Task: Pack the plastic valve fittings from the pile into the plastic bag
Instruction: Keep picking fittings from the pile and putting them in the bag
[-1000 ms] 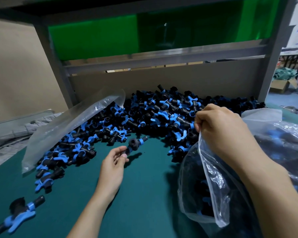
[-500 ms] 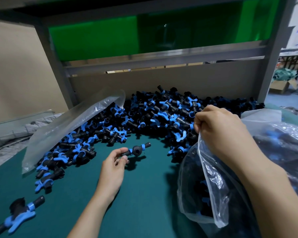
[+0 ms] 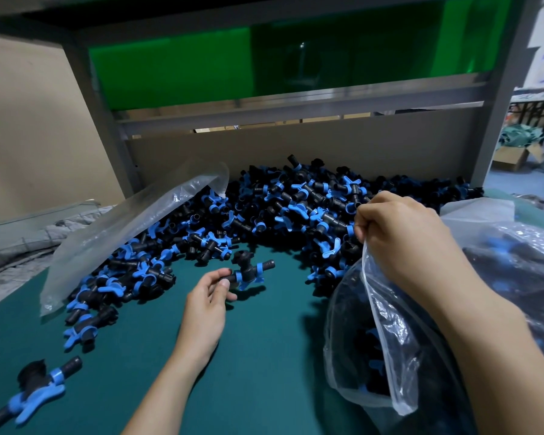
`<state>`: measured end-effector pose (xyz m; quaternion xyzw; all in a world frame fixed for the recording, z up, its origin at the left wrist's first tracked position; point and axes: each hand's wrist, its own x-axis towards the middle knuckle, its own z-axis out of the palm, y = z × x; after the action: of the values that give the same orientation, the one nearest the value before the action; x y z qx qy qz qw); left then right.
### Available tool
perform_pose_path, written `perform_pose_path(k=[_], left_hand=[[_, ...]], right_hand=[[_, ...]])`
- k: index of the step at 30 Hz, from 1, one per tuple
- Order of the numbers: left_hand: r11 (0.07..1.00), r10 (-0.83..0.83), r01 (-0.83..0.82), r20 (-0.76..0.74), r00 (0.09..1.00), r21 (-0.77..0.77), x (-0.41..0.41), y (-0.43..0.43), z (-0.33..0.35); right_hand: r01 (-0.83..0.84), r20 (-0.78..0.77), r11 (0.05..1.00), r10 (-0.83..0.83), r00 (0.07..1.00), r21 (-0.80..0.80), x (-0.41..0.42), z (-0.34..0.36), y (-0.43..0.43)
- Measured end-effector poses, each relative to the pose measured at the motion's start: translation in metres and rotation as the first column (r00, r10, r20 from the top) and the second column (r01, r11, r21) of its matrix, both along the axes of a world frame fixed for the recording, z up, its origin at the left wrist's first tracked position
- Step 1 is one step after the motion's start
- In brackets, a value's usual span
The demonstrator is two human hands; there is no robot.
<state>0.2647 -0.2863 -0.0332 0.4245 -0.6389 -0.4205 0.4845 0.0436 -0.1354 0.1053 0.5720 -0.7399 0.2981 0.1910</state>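
A big pile of black and blue valve fittings stretches across the back of the green table. My left hand pinches one end of a single black valve fitting with a blue handle, held just above the table in front of the pile. At the right, my right hand grips the upper rim of a clear plastic bag and holds its mouth up. Several fittings lie dark inside that bag.
An empty clear bag lies slanted over the pile's left side. One loose fitting sits at the table's front left. A second filled bag lies at the far right. A grey frame and cardboard wall close off the back.
My left hand has drawn the single fitting out of the pile's edge and lifted it slightly toward the right. My right hand keeps holding the bag's rim in place.
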Motion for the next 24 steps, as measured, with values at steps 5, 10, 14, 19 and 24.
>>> perform_pose_path(k=[5, 10, 14, 19, 24], left_hand=[[1.0, 0.024, -0.024, 0.002, 1.0, -0.009, 0.0, -0.0002, -0.0015], [1.0, 0.025, -0.025, -0.003, 1.0, -0.001, 0.0003, -0.0015, -0.0025], [1.0, 0.029, -0.029, 0.006, 1.0, 0.008, 0.0001, -0.0019, -0.0035], [1.0, 0.026, -0.026, 0.006, 1.0, 0.01, 0.0008, -0.003, -0.0048], [1.0, 0.008, -0.008, -0.026, 1.0, -0.005, 0.0009, -0.0004, -0.0014]], right_hand=[[0.001, 0.008, 1.0, -0.001, 1.0, 0.002, 0.0005, -0.0001, -0.0007], [-0.002, 0.01, 1.0, 0.002, 1.0, 0.009, 0.0007, 0.0004, 0.0008], [0.0, 0.007, 1.0, 0.0, 1.0, 0.011, 0.001, 0.0, 0.0013], [-0.007, 0.011, 1.0, 0.006, 1.0, 0.007, 0.0013, -0.0001, 0.0016], [-0.012, 0.022, 1.0, 0.012, 1.0, 0.009, 0.0023, 0.0008, 0.0017]])
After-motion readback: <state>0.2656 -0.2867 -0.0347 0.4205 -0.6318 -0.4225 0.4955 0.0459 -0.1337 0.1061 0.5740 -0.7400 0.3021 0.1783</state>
